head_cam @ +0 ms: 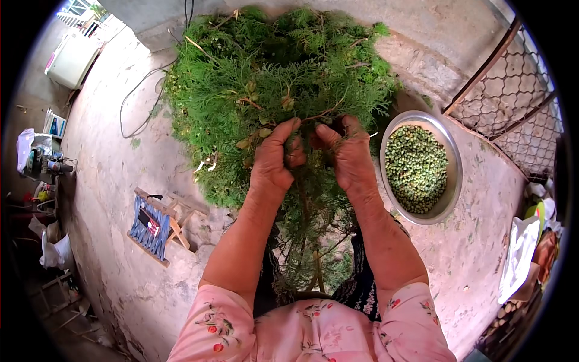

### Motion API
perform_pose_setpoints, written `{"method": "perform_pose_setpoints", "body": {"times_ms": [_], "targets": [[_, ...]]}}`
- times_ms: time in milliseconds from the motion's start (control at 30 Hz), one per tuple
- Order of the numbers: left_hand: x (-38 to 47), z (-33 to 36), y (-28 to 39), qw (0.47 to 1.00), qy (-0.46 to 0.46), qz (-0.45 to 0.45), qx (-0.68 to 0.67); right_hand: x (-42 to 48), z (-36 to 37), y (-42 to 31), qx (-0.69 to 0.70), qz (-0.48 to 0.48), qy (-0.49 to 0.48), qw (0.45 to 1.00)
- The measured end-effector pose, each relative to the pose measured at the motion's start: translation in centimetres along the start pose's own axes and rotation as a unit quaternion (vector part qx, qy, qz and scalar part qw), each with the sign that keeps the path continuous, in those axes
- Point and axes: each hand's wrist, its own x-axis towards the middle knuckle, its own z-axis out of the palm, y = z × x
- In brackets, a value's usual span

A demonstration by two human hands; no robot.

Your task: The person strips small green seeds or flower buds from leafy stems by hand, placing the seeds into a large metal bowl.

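Before me rises a large heap of green thuja-like conifer branches (208, 104). A reddish twig (323, 112) bearing scale-leaf sprays crosses between my hands. My left hand (276, 156) pinches at this branch, close to pale green cones (265, 132). On the other side, my right hand (350, 154) has its thumb and fingers closed on the same sprig; what lies between the fingertips is partly hidden. More foliage hangs below both hands, between my knees. At the right stands a metal basin (456, 181) holding many small green cones (415, 169).
A small folding stool (151, 226) with a woven blue seat and a dark flat object on it stands left. A black cable (129, 135) curls over the concrete floor (104, 181). Right are a wire-mesh frame (502, 99) and plastic bags (520, 253); a white appliance (72, 61) stands far left.
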Motion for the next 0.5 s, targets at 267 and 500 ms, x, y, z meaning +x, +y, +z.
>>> {"method": "perform_pose_setpoints", "body": {"times_ms": [267, 500], "targets": [[-0.3, -0.4, -0.1, 0.999, 0.037, 0.016, 0.014, -0.1, 0.1, -0.6, -0.014, 0.021, 0.034, 0.999], [-1.4, -0.7, 0.6, 0.996, 0.056, 0.058, 0.032, 2.0, -3.7, -2.8, -0.294, -0.102, 0.157, 0.937]]}}
